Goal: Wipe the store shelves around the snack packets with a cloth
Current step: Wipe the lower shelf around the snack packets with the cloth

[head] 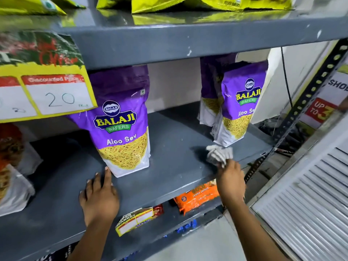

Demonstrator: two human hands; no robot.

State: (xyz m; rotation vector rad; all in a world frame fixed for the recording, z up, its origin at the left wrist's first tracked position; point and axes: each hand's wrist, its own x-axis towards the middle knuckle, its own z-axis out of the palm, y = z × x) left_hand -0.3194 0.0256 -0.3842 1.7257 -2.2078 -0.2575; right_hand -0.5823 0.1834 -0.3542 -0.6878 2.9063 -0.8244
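Note:
A grey metal shelf holds purple Balaji Aloo Sev packets. One packet stands upright at centre left. Two more packets stand at the right, one behind the other. My right hand is shut on a bunched white cloth that presses on the shelf just in front of the right packets. My left hand lies flat on the shelf, fingers apart, its fingertips touching the bottom left corner of the centre packet.
A yellow price card marked 20 hangs at the upper left. Orange snack bags stand at the far left. Yellow-green packets sit on the shelf above. An orange packet and a boxed label lie on the shelf below. A perforated upright and a white shutter stand at the right.

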